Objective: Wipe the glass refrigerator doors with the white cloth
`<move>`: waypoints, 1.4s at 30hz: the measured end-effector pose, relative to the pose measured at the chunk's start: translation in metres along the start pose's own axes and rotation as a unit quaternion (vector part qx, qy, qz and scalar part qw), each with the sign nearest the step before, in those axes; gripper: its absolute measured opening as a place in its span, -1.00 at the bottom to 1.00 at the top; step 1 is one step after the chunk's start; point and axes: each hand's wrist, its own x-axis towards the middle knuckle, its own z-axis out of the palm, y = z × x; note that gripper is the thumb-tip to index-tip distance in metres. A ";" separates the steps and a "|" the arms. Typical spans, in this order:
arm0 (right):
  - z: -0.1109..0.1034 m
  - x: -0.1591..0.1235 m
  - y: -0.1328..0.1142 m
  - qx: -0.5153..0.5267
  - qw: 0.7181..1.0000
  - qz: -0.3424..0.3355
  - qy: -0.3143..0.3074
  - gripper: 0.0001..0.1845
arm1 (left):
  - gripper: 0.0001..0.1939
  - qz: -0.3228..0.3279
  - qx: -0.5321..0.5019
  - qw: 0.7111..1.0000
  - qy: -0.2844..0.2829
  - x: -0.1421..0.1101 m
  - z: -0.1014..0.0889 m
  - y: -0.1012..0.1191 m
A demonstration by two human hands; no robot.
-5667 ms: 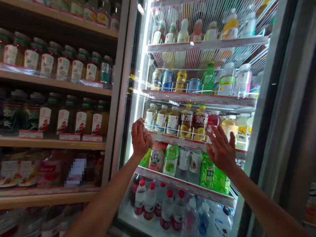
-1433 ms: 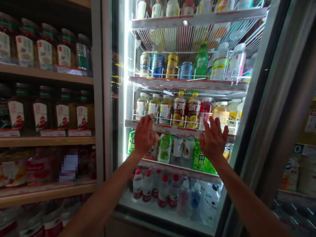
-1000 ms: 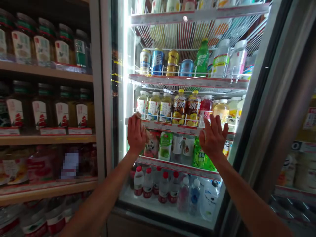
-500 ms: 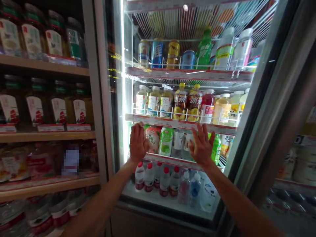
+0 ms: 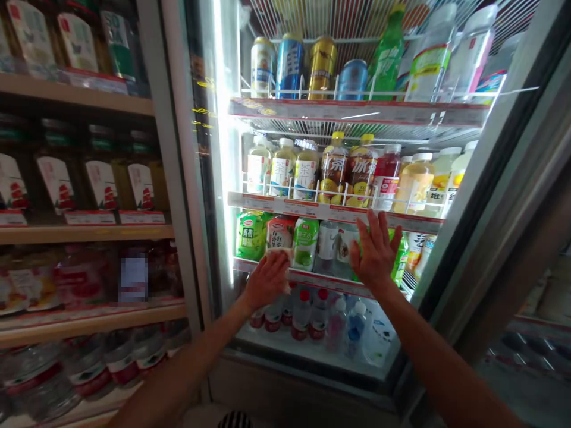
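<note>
My left hand (image 5: 266, 280) presses a small pale cloth (image 5: 280, 257) against the glass door (image 5: 223, 148) of a lit drinks cooler, low down by the second shelf from the bottom. Its fingers curl over the cloth. My right hand (image 5: 376, 252) lies flat on the same glass a little to the right, fingers spread and holding nothing. Behind the glass, near both hands, stand green-labelled and pink-labelled bottles (image 5: 250, 235). Red-capped water bottles (image 5: 301, 309) fill the bottom shelf below my hands.
Tea bottles (image 5: 307, 172) and cans (image 5: 289, 62) fill the cooler shelves above. Wooden shelves (image 5: 89, 233) of jars (image 5: 100, 184) and large water bottles (image 5: 84, 368) stand to the left. The cooler's dark metal frame (image 5: 499, 178) runs diagonally on the right.
My left hand has slid the cloth down the glass from the middle shelf edge to the shelf below. My right hand has dropped slightly, still flat. The view has tilted down.
</note>
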 end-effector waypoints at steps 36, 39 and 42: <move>-0.021 -0.014 0.017 0.017 1.000 0.017 -0.006 -0.41 | -0.44 0.139 -0.028 0.990 -0.024 0.093 0.001 0.015; -0.028 -0.016 0.024 0.015 1.000 0.020 -0.002 -0.43 | -0.47 0.136 -0.040 0.990 -0.018 0.103 0.000 0.010; -0.036 -0.018 0.036 0.002 0.999 0.035 0.009 -0.42 | -0.41 -0.090 -0.028 0.991 0.100 0.119 0.002 0.003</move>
